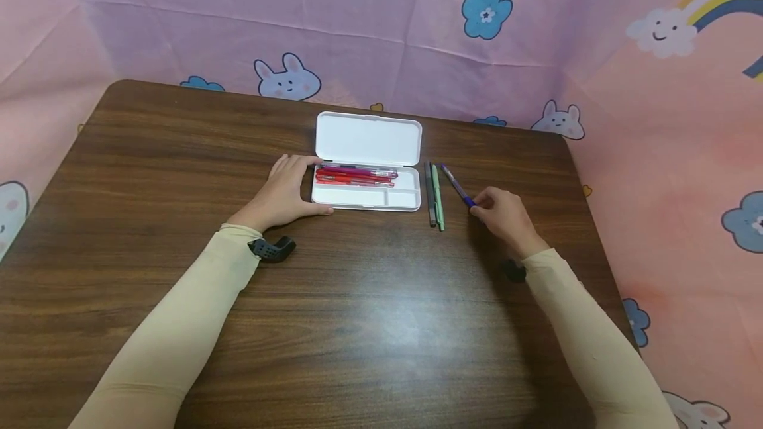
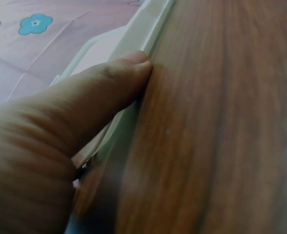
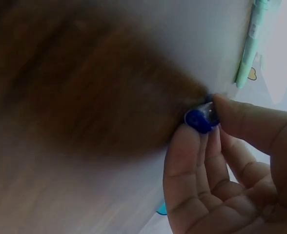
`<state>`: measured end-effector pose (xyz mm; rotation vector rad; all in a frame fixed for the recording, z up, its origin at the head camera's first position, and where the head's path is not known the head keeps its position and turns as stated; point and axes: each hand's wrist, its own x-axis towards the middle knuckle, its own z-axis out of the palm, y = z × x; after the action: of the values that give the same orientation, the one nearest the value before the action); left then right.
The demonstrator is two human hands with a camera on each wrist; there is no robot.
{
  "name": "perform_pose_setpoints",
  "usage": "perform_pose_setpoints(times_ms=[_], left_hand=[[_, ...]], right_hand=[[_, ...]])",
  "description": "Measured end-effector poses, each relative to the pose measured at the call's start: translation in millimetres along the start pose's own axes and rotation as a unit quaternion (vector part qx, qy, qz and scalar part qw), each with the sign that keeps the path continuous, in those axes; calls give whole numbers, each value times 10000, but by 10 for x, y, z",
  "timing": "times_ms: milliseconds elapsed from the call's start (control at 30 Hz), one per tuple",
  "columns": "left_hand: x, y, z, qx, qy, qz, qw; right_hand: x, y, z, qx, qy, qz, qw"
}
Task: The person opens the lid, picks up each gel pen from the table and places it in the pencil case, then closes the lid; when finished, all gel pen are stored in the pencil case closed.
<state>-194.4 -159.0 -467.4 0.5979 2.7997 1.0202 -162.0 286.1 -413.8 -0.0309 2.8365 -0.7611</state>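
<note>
A white pencil case [image 1: 368, 138] lies with its lid folded back, red and purple pens [image 1: 354, 177] in its long back compartment. My left hand [image 1: 279, 194] grips the left end of the case, the thumb [image 2: 112, 80] along its front edge and the index finger at the back corner. To the right, my right hand [image 1: 503, 217] pinches the near end of a blue pen [image 1: 456, 184] between thumb and fingers. In the right wrist view the pen's blue end [image 3: 198, 121] shows between the fingertips. A green pen [image 1: 438, 197] and a grey pen [image 1: 430, 194] lie between the case and that hand.
The dark wooden table [image 1: 334, 323] extends in front of the case and to both sides. A patterned cloth [image 1: 369, 18] hangs behind the table and at its sides. Dark bands [image 1: 271, 249] are on both wrists.
</note>
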Motion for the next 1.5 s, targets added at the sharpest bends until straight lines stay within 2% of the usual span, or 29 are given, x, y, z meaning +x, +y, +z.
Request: perform_pose_setpoints(times_ms=[100,267,367,467,567,700,867,1100,1500], left_hand=[[-5,1,3,-15,4,-9,10000],[-5,9,3,-18,-7,-10,10000],[-2,8,0,-13,7,0,10000],[0,6,-3,-10,15,16,10000],[-4,-6,-6,12,3,21,10000],[-9,-19,-5,21,6,18,10000],[-13,-13,-10,-29,-4,53,10000],[-14,-8,-10,28,16,32,10000],[-11,-9,-7,-16,47,9,10000]], right_hand=[[-11,39,6,-109,187,-172,9996],[-13,-3,8,-283,890,-617,9937],[36,-184,10,-218,1253,-1030,9865],[129,-467,54,-202,1351,-1542,9785],[256,-780,154,-324,1193,-1928,9734],[429,-1139,316,-585,743,-2122,9726],[583,-1398,497,-866,291,-2235,9704],[666,-1516,610,-1091,-38,-2258,9680],[694,-1510,629,-1249,-291,-2132,9686]])
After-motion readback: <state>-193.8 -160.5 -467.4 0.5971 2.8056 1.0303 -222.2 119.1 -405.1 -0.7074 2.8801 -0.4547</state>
